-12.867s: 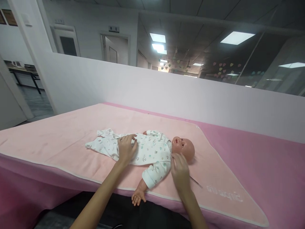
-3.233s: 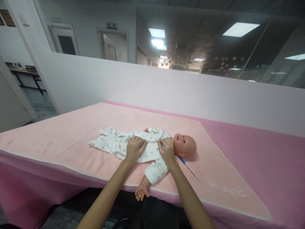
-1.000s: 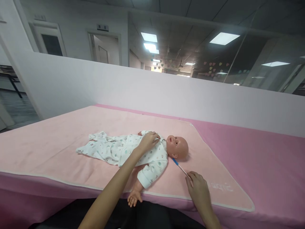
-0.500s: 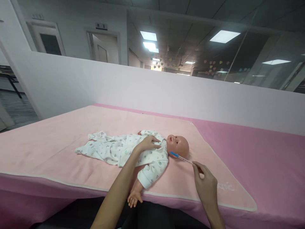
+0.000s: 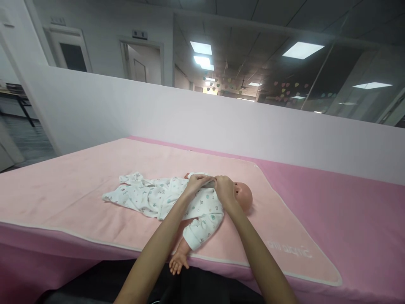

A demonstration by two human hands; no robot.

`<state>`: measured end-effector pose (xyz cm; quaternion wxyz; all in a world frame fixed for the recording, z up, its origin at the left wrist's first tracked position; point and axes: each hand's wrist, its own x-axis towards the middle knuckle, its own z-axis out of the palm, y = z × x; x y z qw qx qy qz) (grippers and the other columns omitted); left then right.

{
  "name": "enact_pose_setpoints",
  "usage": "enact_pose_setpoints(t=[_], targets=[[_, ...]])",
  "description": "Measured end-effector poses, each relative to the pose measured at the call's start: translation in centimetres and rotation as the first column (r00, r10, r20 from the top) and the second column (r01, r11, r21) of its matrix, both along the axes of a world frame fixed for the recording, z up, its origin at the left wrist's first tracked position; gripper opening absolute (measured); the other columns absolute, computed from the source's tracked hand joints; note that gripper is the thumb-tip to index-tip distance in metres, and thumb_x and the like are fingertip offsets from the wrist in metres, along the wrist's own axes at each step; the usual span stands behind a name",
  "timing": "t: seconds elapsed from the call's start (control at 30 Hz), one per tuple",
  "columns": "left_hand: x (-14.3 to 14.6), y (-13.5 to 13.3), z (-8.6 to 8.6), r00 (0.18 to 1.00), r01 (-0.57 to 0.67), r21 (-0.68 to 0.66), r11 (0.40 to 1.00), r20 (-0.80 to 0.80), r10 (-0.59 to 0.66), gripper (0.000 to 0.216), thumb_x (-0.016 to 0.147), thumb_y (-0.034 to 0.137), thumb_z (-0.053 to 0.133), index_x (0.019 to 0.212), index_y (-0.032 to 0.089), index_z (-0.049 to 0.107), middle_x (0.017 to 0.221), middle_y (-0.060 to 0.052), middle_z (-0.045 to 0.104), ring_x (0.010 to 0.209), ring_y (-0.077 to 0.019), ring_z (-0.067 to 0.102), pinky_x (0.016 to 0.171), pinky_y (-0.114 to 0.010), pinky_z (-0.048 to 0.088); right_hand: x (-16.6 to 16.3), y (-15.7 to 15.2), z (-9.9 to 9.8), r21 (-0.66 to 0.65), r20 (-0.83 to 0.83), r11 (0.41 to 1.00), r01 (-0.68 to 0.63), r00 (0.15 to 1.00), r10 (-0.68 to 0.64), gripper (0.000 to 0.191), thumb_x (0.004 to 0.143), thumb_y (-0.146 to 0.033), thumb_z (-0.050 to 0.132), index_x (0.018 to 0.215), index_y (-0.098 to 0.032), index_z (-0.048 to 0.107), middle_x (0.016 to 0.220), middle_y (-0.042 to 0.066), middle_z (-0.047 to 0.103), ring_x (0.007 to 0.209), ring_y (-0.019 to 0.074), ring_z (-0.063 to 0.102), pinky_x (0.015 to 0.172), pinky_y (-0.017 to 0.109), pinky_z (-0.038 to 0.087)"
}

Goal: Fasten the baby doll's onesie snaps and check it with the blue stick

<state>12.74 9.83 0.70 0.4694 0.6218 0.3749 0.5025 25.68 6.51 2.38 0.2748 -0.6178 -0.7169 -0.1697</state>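
A bald baby doll (image 5: 245,198) lies on its back, head to the right, dressed in a white printed shirt (image 5: 202,204) and trousers. At the shirt's collar my left hand (image 5: 196,184) is closed on the fabric, which stands slightly raised off the chest. My right hand (image 5: 224,188) reaches across the doll's neck to the same opening and covers part of its face. Its fingers are curled and mostly hidden, so what they hold does not show. The thermometer with a blue end is out of sight now. The doll's near arm (image 5: 179,257) hangs over the front edge.
Under the doll is a pale pink mat (image 5: 79,181) with a white border, on a darker pink table cover (image 5: 357,211). A low white partition (image 5: 221,120) stands behind, with glass above it. Doorways (image 5: 142,63) show at the back left.
My right hand has moved left and away from me, from beside the doll's head to its collar. The thermometer it held has gone from view. My left hand now lifts the collar fabric.
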Motion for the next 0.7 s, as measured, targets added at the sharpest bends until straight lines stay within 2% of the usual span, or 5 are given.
enact_pose_setpoints(t=[0.13, 0.2, 0.3, 0.47, 0.7], targets=[[-1.7, 2.9, 1.2, 0.905, -0.037, 0.143, 0.989, -0.416, 0.094, 0.033, 0.076, 0.04, 0.048, 0.084, 0.015, 0.067, 0.077, -0.006, 0.068, 0.073, -0.0201, 0.061, 0.065, -0.028, 0.044, -0.9, 1.1, 0.8, -0.164, -0.001, 0.985, 0.05, 0.999, -0.051, 0.017, 0.079, -0.01, 0.048, 0.088, -0.016, 0.061, 0.07, 0.009, 0.064, 0.057, 0.0183, 0.057, 0.049, 0.026, 0.028], [-2.5, 5.2, 1.8, 0.721, -0.124, 0.287, 0.95, -0.632, 0.285, 0.033, 0.076, 0.028, 0.047, 0.106, 0.02, 0.058, 0.094, -0.006, 0.067, 0.084, -0.0207, 0.06, 0.075, -0.034, 0.044, -0.8, 1.2, 1.1, -0.192, -0.042, 0.98, 0.041, 0.998, -0.05, 0.017, 0.08, -0.014, 0.049, 0.092, -0.017, 0.061, 0.077, 0.01, 0.065, 0.065, 0.019, 0.059, 0.052, 0.026, 0.031], [-2.3, 7.9, 1.6, 0.369, 0.022, 0.362, 0.932, -0.869, 0.329, 0.05, 0.066, 0.019, 0.056, 0.115, 0.028, 0.05, 0.114, -0.005, 0.059, 0.107, -0.0264, 0.05, 0.093, -0.051, 0.029, -0.2, 1.4, 1.2, -0.243, -0.108, 0.97, 0.017, 0.993, -0.044, 0.016, 0.082, -0.018, 0.046, 0.088, -0.019, 0.062, 0.084, 0.009, 0.065, 0.075, 0.0176, 0.06, 0.057, 0.024, 0.033], [-0.3, 8.6, -0.1, 0.278, 0.096, 0.382, 0.919, -0.897, 0.343, 0.034, 0.069, 0.009, 0.05, 0.099, 0.023, 0.056, 0.095, -0.005, 0.065, 0.098, -0.0237, 0.055, 0.097, -0.059, 0.015, 0.1, 1.5, 0.5, -0.288, -0.062, 0.957, 0.041, 0.996, -0.062, 0.019, 0.087, -0.023, 0.039, 0.091, -0.019, 0.057, 0.088, 0.007, 0.065, 0.079, 0.0168, 0.059, 0.059, 0.023, 0.034], [-0.5, 7.1, 2.8, 0.225, 0.292, 0.529, 0.797, -0.848, 0.48, 0.028, 0.067, 0.009, 0.05, 0.092, 0.018, 0.057, 0.1, -0.01, 0.057, 0.104, -0.0242, 0.049, 0.099, -0.042, 0.025, -1.8, 2.0, 0.1, -0.276, 0.267, 0.956, 0.099, 0.963, -0.023, 0.024, 0.083, -0.008, 0.037, 0.103, -0.013, 0.049, 0.086, 0.012, 0.065, 0.08, 0.0192, 0.061, 0.068, 0.028, 0.035]])
